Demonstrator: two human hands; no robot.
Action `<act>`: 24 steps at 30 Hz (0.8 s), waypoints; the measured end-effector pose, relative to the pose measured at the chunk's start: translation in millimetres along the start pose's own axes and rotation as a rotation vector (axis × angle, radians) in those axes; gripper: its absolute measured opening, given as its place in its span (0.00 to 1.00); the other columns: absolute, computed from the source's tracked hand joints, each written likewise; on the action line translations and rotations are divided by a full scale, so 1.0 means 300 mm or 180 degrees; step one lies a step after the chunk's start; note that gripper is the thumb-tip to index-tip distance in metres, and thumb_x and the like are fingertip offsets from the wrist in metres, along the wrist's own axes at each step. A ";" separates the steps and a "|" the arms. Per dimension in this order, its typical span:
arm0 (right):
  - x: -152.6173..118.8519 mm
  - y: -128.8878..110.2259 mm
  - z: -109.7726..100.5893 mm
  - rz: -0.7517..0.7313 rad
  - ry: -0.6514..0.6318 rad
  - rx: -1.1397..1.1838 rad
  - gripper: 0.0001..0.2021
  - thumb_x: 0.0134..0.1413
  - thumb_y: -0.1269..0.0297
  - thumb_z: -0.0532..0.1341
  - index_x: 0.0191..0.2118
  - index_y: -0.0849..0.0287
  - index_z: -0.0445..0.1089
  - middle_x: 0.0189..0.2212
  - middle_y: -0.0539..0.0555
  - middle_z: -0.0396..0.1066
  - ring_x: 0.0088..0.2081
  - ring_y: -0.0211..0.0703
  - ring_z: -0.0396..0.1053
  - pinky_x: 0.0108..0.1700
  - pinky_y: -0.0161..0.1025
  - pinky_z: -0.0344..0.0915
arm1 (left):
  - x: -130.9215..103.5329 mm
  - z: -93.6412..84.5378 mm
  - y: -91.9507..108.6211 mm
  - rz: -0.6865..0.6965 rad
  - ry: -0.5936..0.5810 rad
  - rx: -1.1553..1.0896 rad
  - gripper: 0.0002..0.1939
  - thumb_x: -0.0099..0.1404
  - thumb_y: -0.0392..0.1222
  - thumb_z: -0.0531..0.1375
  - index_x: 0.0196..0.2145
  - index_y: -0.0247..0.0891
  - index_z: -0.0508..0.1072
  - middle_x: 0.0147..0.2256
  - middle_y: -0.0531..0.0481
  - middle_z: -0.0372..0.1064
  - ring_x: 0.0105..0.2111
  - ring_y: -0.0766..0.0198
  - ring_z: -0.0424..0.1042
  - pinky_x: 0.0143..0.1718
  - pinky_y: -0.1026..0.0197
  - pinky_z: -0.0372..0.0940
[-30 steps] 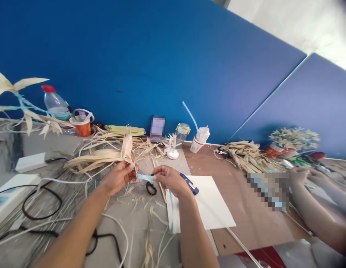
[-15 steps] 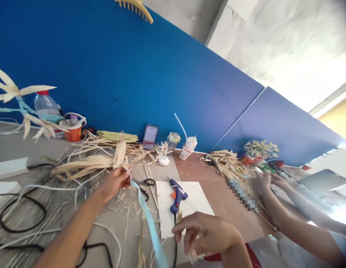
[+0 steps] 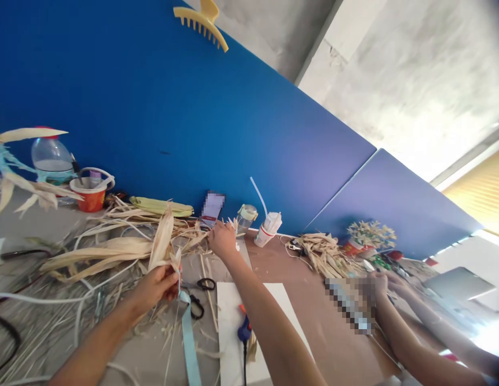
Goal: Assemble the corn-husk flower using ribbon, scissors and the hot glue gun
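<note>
My left hand [image 3: 159, 285] pinches the base of a small corn husk piece [image 3: 176, 262], and a light blue ribbon [image 3: 189, 340] hangs down from it. Out over the table, my right hand [image 3: 223, 238] is beside the phone [image 3: 212, 206] and the small husk flower; its fingertips are too hidden to tell what they touch. Under my right forearm lies the blue glue gun [image 3: 244, 328] on a white sheet [image 3: 229, 300], mostly covered. Black scissors [image 3: 196, 307] are just right of my left hand.
Dried husks [image 3: 108, 252] and cables spread at left. A red bucket [image 3: 90, 199], a bottle [image 3: 52, 158] and a white cup [image 3: 264, 235] stand along the blue partition [image 3: 153, 107]. At right, another person's hands [image 3: 380, 284] are beside a husk pile [image 3: 324, 252].
My right hand has moved from the lower right, near the glue gun, up to the back of the table. My left hand still holds the husk, with the ribbon now hanging more steeply.
</note>
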State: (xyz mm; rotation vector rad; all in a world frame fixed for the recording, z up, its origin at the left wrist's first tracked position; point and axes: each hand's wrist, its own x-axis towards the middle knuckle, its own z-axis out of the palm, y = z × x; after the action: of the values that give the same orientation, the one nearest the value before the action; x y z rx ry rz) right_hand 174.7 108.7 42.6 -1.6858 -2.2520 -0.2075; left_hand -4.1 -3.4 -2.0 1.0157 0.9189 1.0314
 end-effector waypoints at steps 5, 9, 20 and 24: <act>0.052 0.031 0.060 0.0088 -0.0051 -0.0192 0.16 0.60 0.64 0.47 0.40 0.62 0.71 0.53 0.60 0.65 0.49 0.54 0.58 0.49 0.48 0.52 | 0.011 -0.006 -0.018 0.0026 0.0084 0.0006 0.16 0.51 0.50 0.64 0.29 0.38 0.65 0.19 0.57 0.61 0.18 0.66 0.63 0.19 0.64 0.55; 0.086 0.038 0.075 0.0028 -0.0079 -0.0189 0.17 0.61 0.64 0.46 0.40 0.62 0.71 0.50 0.59 0.66 0.48 0.53 0.58 0.49 0.47 0.52 | 0.017 -0.011 -0.024 0.0048 0.0034 0.0101 0.16 0.51 0.52 0.63 0.28 0.38 0.65 0.18 0.56 0.61 0.18 0.67 0.62 0.19 0.64 0.56; 0.107 0.040 0.073 0.0074 -0.0201 -0.0069 0.15 0.60 0.65 0.48 0.40 0.61 0.71 0.52 0.60 0.65 0.49 0.52 0.59 0.48 0.48 0.53 | 0.032 -0.029 -0.074 0.0157 0.0143 0.0011 0.13 0.54 0.50 0.62 0.31 0.39 0.67 0.20 0.55 0.62 0.19 0.66 0.62 0.18 0.65 0.55; 0.074 0.046 -0.002 0.0218 0.0306 0.0432 0.13 0.59 0.67 0.49 0.41 0.60 0.69 0.55 0.60 0.61 0.55 0.51 0.55 0.53 0.48 0.51 | 0.030 -0.029 -0.067 0.0167 0.0138 0.0034 0.14 0.54 0.51 0.62 0.30 0.38 0.66 0.20 0.56 0.62 0.19 0.67 0.62 0.18 0.65 0.55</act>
State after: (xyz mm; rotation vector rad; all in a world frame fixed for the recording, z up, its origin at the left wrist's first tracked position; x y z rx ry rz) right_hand 182.3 132.8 49.7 -1.6432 -2.0862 -0.1146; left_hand -5.2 3.3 -24.6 1.0343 0.9380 1.0971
